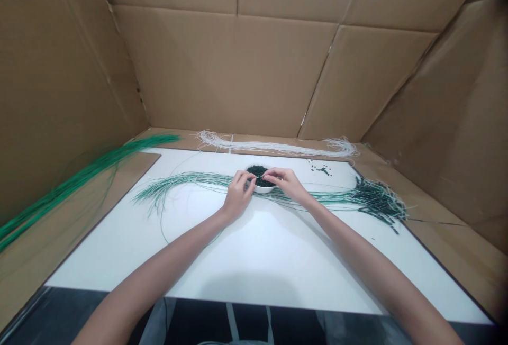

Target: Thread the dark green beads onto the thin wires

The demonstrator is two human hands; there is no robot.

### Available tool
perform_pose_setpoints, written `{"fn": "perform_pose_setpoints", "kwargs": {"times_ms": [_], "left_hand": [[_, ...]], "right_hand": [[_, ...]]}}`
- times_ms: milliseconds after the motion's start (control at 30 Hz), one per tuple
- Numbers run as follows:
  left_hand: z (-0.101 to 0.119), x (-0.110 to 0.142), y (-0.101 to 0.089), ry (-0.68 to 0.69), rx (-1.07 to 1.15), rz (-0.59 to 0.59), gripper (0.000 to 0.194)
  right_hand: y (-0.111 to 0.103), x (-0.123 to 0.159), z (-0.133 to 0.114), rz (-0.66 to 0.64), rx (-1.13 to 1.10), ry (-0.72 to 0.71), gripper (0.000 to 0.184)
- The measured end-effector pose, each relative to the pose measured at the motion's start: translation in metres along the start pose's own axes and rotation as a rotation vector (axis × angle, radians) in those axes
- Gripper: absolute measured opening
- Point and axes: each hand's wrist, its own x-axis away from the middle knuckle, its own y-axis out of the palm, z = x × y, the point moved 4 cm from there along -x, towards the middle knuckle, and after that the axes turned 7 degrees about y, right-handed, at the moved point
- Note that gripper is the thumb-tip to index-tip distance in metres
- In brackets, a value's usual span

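A white bowl (pixel 265 189) of small dark green beads (pixel 257 169) stands near the middle of the white board. Just above it, my left hand (pixel 239 191) pinches a thin pale green strand (pixel 259 177). From the other side my right hand (pixel 286 181) has thumb and finger closed at the strand's right end. Whether a bead is also between those fingertips is too small to tell. Under and behind the hands runs a long bundle of green strands (pixel 190 177). At its right end, dark beads (pixel 375 197) are threaded in dense rows.
A bundle of white strands (pixel 273 147) lies along the back edge. Bright green strands (pixel 91 170) stretch along the left side. Several loose dark beads (pixel 323 170) are scattered on the white board (pixel 254 260) at back right. Cardboard walls (pixel 222 70) enclose the back and sides.
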Motion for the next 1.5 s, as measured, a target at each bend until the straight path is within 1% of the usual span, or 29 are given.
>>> {"fn": "perform_pose_setpoints", "kwargs": {"times_ms": [100, 167, 433, 600, 867, 1200, 1333, 1500], "left_hand": [[0.0015, 0.0003, -0.0004, 0.014, 0.004, 0.002, 0.009], [0.002, 0.0005, -0.0002, 0.023, 0.011, -0.007, 0.01], [0.0019, 0.0008, 0.0011, 0.075, 0.002, 0.002, 0.011], [0.002, 0.0008, 0.0016, 0.068, -0.006, -0.008, 0.011], [0.002, 0.0003, 0.0016, 0.084, -0.026, -0.01, 0.01], [0.0016, 0.0003, 0.0019, 0.081, -0.02, -0.009, 0.01], [0.0004, 0.0012, 0.0025, 0.088, -0.024, -0.011, 0.01], [0.0016, 0.0016, 0.0031, 0.114, -0.02, -0.034, 0.01]], "right_hand": [[-0.0002, 0.0017, 0.0037, -0.026, -0.121, 0.044, 0.026], [-0.0008, 0.0024, 0.0037, -0.038, -0.156, 0.055, 0.028], [0.0015, 0.0058, 0.0018, -0.073, -0.162, 0.068, 0.028], [0.0021, 0.0051, 0.0034, -0.079, -0.155, 0.051, 0.028], [0.0009, 0.0052, 0.0043, -0.042, -0.106, 0.023, 0.03], [-0.0001, 0.0061, 0.0013, -0.02, -0.09, 0.018, 0.028], [-0.0003, 0.0065, -0.0007, 0.007, -0.07, 0.018, 0.027], [-0.0002, 0.0063, -0.0021, 0.03, -0.054, -0.002, 0.024]]}}
